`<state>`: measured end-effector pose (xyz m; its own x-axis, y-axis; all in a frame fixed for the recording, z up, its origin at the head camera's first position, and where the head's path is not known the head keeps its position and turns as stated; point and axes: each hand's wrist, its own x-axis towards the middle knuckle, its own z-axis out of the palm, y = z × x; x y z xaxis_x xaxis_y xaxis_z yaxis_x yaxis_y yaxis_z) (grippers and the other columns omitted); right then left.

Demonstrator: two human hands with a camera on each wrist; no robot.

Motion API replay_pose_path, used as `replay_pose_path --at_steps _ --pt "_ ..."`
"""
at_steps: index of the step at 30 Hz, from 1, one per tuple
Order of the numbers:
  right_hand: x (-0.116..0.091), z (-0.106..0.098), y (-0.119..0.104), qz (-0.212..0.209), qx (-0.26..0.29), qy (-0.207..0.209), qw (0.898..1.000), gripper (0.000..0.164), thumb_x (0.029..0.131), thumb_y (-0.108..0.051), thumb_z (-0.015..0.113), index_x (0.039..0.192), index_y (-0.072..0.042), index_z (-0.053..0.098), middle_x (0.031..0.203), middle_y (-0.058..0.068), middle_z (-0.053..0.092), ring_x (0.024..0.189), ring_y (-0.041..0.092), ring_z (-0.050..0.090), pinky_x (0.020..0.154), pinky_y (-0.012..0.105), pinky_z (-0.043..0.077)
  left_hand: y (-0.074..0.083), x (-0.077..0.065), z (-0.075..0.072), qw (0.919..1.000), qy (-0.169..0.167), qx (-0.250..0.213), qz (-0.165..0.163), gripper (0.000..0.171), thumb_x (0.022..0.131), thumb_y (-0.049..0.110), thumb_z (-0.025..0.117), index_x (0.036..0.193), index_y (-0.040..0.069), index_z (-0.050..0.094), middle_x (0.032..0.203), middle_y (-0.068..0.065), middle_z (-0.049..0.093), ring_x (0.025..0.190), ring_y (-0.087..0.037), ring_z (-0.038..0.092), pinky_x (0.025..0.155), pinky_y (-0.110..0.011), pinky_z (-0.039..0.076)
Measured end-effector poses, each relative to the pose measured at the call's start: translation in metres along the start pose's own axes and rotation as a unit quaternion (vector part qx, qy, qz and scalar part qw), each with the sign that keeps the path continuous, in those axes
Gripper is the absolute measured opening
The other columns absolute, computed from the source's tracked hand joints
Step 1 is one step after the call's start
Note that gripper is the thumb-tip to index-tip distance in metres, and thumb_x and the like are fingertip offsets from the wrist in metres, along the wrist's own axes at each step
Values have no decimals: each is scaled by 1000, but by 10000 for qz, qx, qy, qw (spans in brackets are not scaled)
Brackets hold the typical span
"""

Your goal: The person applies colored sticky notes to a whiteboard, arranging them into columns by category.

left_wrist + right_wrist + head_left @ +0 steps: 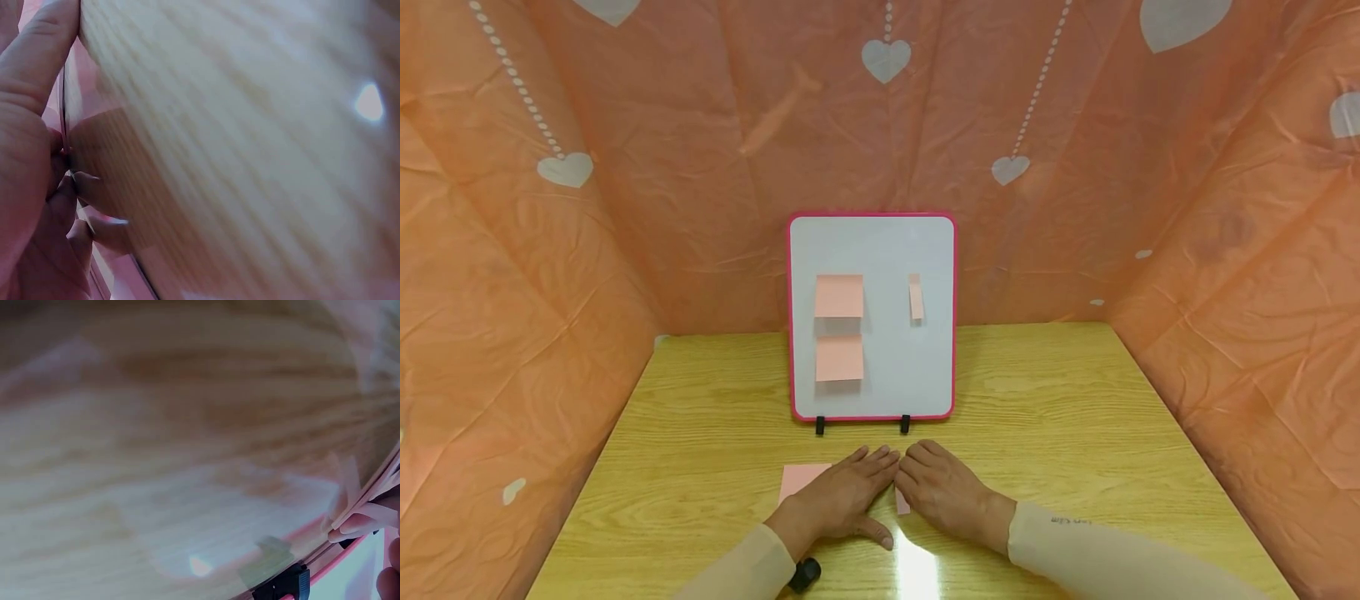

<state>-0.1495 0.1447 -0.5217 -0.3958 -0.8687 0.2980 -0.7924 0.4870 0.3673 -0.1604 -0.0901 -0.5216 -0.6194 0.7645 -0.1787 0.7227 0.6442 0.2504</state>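
Observation:
My left hand lies low over the table with straight fingers and the thumb spread, its fingertips at the top of a narrow pink paper strip. Close against them, my right hand has curled fingers and pinches the strip, whose lower end shows between the hands. In the right wrist view a piece of the pale pink strip sticks out by the fingers. A pink square sticky note lies partly under the left hand. In the left wrist view, the left hand's thumb reaches along the table.
A pink-framed whiteboard stands behind the hands on black feet. It bears an upper pink sticky note, a lower sticky note and a narrow strip at right. Orange cloth with hearts encloses the wooden table.

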Motion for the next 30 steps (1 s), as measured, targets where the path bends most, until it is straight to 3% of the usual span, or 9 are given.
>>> replay_pose_path --at_steps 7,22,26,30 --pt "0 -1 0 33 -32 -102 9999 8 103 -22 57 104 -15 60 104 -3 63 103 16 56 100 33 48 1 -1 -1 10000 -7 -29 -31 116 81 82 61 167 11 30 174 -3 29 163 -20 22 134 -42 19" --pt "-2 1 1 205 39 47 9998 16 98 -26 72 101 -15 61 100 -3 63 95 16 55 93 32 50 1 0 -1 9999 35 138 -13 118 81 83 60 168 11 28 174 -4 27 163 -20 23 134 -42 21" --pt "-3 3 1 218 114 105 9996 16 96 -24 74 96 -15 60 95 -3 62 93 16 55 90 32 51 3 -6 -4 9997 49 235 -63 112 86 82 57 168 10 29 174 -6 27 163 -23 22 133 -43 23" --pt "-4 4 2 277 209 181 9992 17 95 -23 74 90 -16 58 91 -4 60 90 16 54 87 32 50 6 -17 -8 9990 122 398 -130 99 93 75 57 164 8 37 171 -8 36 160 -25 30 131 -44 29"
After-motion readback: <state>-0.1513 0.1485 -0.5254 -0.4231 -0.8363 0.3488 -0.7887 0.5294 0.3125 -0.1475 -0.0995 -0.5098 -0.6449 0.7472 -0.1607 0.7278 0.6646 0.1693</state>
